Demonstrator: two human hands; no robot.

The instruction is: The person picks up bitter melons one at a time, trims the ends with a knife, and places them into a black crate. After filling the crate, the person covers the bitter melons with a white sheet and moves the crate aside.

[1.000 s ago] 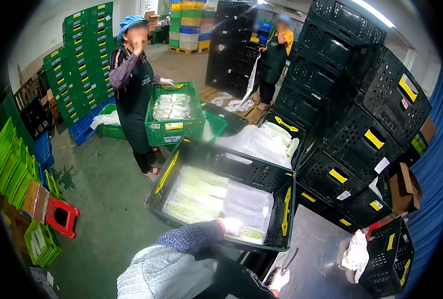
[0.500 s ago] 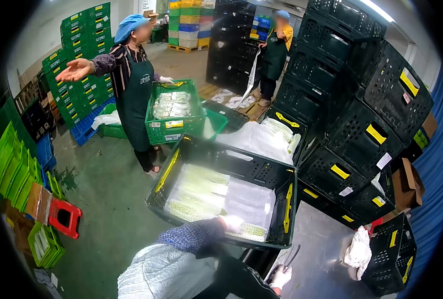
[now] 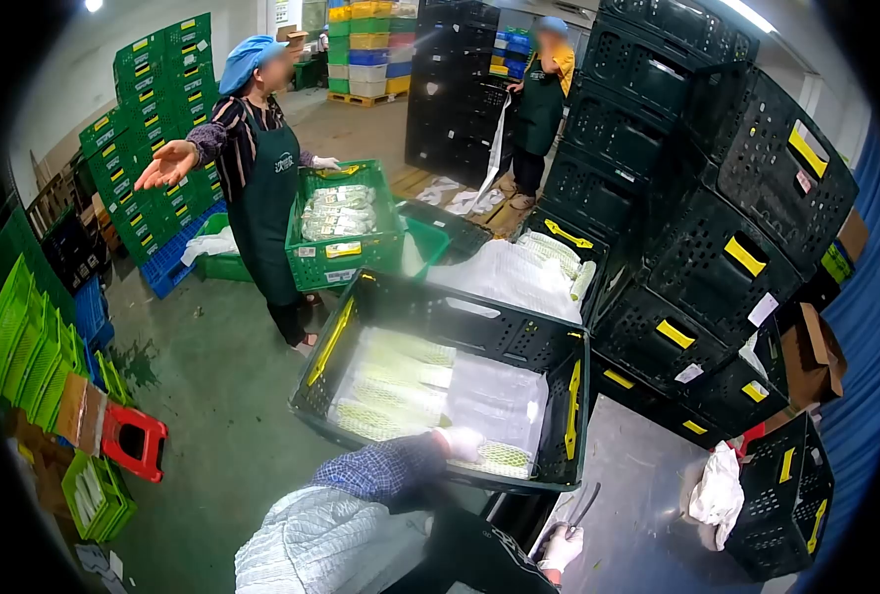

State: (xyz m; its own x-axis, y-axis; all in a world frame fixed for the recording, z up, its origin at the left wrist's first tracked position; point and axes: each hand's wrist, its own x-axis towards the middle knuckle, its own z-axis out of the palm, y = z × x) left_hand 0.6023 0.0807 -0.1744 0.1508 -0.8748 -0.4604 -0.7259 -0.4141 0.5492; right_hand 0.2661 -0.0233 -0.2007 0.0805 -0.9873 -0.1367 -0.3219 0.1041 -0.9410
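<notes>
A black plastic crate [image 3: 440, 293] with yellow handles stands in front of me. Inside it lie long pale-green vegetables in white mesh [image 3: 392, 381] and a whitish translucent sheet [image 3: 496, 401]. My left hand [image 3: 460, 444], in a white glove, reaches over the near side and touches the netted vegetables at the near right; glare blurs its fingers. Beside the crate, over a metal table [image 3: 626, 485], my gloved right hand [image 3: 562, 546] is closed around a thin, dark, curved tool [image 3: 585, 505], whose exact kind I cannot make out.
Tall stacks of black crates [image 3: 692, 257] rise on the right. A white cloth [image 3: 715, 495] lies on the table. At left, a co-worker [image 3: 266, 178] stretches out an arm beside a green crate [image 3: 346, 247]; another person [image 3: 544, 114] stands behind. A red stool [image 3: 135, 441] is on the floor.
The co-worker's outstretched hand has moved slightly right and down. My view has shifted a little; my two hands keep their places, left in the crate and right on the tool.
</notes>
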